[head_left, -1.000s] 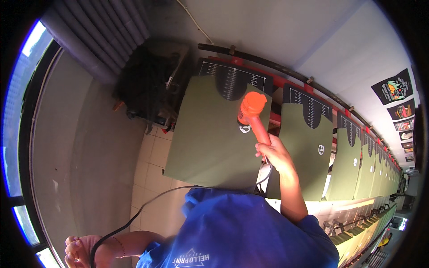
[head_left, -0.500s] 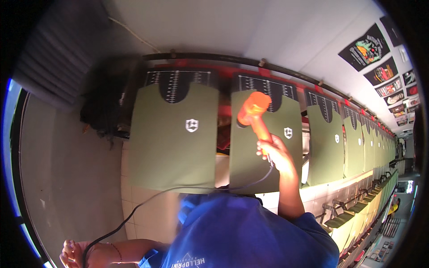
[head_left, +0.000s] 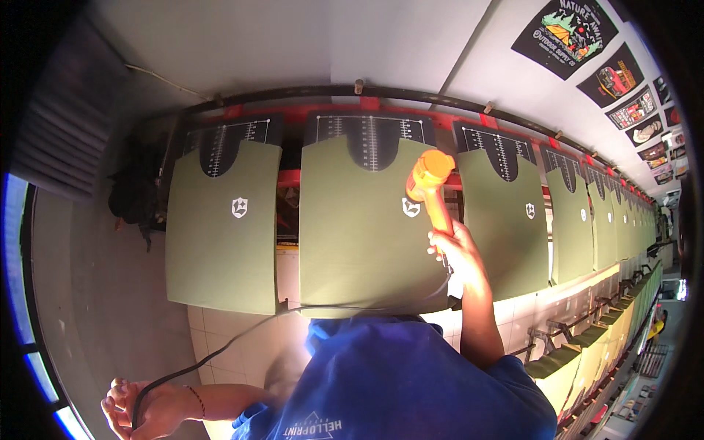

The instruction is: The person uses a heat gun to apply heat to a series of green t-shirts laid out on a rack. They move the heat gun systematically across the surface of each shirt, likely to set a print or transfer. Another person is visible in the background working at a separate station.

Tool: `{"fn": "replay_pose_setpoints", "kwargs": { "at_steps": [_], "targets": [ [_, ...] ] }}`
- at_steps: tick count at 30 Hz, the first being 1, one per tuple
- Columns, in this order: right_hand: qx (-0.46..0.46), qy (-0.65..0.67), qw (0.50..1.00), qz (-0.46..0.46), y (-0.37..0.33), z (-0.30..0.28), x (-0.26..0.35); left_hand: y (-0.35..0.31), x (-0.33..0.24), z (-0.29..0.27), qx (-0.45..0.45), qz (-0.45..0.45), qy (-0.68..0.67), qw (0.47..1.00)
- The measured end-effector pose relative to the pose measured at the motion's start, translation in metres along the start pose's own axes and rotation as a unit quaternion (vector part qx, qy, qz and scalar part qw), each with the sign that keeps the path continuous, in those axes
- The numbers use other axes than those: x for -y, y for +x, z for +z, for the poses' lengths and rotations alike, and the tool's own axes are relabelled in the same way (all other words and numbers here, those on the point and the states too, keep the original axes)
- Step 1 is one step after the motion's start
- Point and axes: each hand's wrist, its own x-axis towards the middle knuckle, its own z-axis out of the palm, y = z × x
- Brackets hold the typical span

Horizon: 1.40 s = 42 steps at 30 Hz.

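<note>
My right hand (head_left: 456, 248) is wrapped round the handle of an orange hair dryer (head_left: 433, 176). The dryer's head is over the right side of an olive-green shirt piece (head_left: 359, 242), in front of part of its white shield print (head_left: 411, 207). That fabric lies flat on a dark board (head_left: 372, 139) with white ruler marks. From the handle a black cord (head_left: 220, 353) runs left across the front of the boards. At the lower left my left hand (head_left: 150, 407) has its fingers curled, with the cord passing through it.
Another printed green piece (head_left: 224, 249) lies on the board to the left. More boards with green pieces (head_left: 506, 227) recede to the right along a dark rail (head_left: 293, 94). A second row of green pieces (head_left: 561, 367) stands at lower right. Posters (head_left: 565, 37) hang on the wall.
The boards have shifted left in view. The dryer has passed rightward over its board and now overlaps the white print. My left hand still has the cord.
</note>
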Motion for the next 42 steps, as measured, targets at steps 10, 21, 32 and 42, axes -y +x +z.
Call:
{"fn": "replay_pose_setpoints", "kwargs": {
  "at_steps": [10, 21, 32, 42],
  "targets": [
    [0.045, 0.0, 0.999, -0.017, 0.01, -0.017, 0.004, -0.031, -0.038, 0.011, -0.006, -0.038, -0.009, 0.999],
    [0.039, 0.003, 0.999, -0.03, 0.004, -0.033, -0.007, -0.053, -0.043, 0.019, 0.058, -0.067, -0.184, 0.979],
    [0.06, 0.021, 0.998, -0.006, -0.003, -0.042, -0.005, -0.057, -0.053, 0.036, 0.042, -0.063, -0.165, 0.983],
    [0.045, 0.03, 0.999, -0.004, -0.012, -0.046, -0.014, -0.062, -0.047, 0.037, 0.037, -0.086, -0.185, 0.978]
  ]
}}
